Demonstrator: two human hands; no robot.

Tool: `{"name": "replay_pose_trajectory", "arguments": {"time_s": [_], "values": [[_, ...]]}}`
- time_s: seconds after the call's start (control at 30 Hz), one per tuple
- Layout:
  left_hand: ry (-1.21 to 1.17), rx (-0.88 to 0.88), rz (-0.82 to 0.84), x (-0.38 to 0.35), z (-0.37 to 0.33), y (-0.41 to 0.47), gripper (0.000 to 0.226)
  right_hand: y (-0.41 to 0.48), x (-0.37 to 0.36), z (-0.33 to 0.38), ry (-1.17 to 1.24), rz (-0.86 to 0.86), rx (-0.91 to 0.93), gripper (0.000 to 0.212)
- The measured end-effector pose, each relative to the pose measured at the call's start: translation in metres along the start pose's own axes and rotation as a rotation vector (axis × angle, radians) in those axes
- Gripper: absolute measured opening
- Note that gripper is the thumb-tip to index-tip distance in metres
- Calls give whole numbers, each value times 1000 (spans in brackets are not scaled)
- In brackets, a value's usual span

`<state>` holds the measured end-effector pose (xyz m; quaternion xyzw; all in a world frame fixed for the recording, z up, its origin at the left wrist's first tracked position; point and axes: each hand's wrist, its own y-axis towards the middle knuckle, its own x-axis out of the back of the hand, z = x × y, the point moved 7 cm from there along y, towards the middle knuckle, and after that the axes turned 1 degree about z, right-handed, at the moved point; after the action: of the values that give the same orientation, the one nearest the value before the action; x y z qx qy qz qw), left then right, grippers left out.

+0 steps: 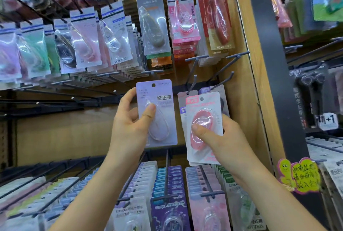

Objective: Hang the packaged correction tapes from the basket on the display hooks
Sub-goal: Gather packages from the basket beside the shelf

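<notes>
My left grip (pixel 130 126) is closed on a lilac packaged correction tape (pixel 161 100), thumb across its blister, card upright. My right grip (pixel 220 138) pinches a pink packaged correction tape (pixel 206 117) at the front of a small stack. Black display hooks (pixel 193 76) jut out just above that stack. I cannot tell whether its rear cards are on them. Campus packs (pixel 167 210) hang in rows below.

This is a shop that sells things for writing. Rows of black hooks (pixel 166 175) stick out from a wooden wall (pixel 65 128). Many packs (pixel 153 26) of the same kind hang on each one. A yellow handwritten sign (pixel 304 177) sits at the side.
</notes>
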<state>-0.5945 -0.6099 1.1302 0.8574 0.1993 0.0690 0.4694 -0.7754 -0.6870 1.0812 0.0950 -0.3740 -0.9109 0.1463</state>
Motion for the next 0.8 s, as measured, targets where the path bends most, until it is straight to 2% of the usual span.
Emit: {"name": "replay_pose_trajectory", "arguments": {"time_s": [0.07,0.17,0.33,0.47,0.57,0.8], "values": [[0,6,9,2,-1,-1,51,-1,-2,2,16,16,-7,27],[61,11,32,3,-4,-2,48,0,-3,4,35,30,-6,27],[288,61,46,7,1,4,55,0,-5,5,48,32,-7,32],[453,169,168,4,14,22,67,2,-4,2,21,15,-6,29],[457,211,197,1,29,38,67,9,2,-5,35,-32,-30,27],[567,205,129,-7,102,93,60,37,4,-31,-10,-80,-178,51]]}}
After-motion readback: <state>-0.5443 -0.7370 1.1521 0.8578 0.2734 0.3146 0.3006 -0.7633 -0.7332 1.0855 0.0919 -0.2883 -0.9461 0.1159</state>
